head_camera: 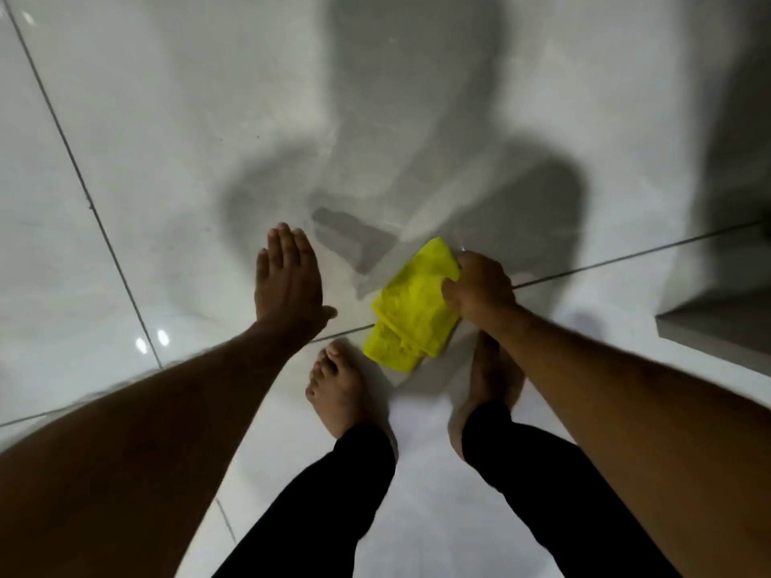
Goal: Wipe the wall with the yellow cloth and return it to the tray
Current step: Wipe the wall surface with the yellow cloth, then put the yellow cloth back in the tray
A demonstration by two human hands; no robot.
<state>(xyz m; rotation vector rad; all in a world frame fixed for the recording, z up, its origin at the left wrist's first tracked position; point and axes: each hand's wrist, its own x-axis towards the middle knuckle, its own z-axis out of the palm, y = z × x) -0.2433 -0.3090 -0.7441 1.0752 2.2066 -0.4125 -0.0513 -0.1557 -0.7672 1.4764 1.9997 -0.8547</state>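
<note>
A folded yellow cloth [411,308] is pressed against the glossy white tiled wall [175,118] low down, close to where the wall meets the floor. My right hand [479,285] grips the cloth's upper right edge. To the left of the cloth, my left hand [288,277] rests flat on the wall with its fingers straight and together, holding nothing. The tray is not in view.
My two bare feet [342,390] stand on the white tiled floor [425,515] just below the cloth, legs in black trousers. A grey ledge or step [717,331] juts out at the right. Dark grout lines cross the wall.
</note>
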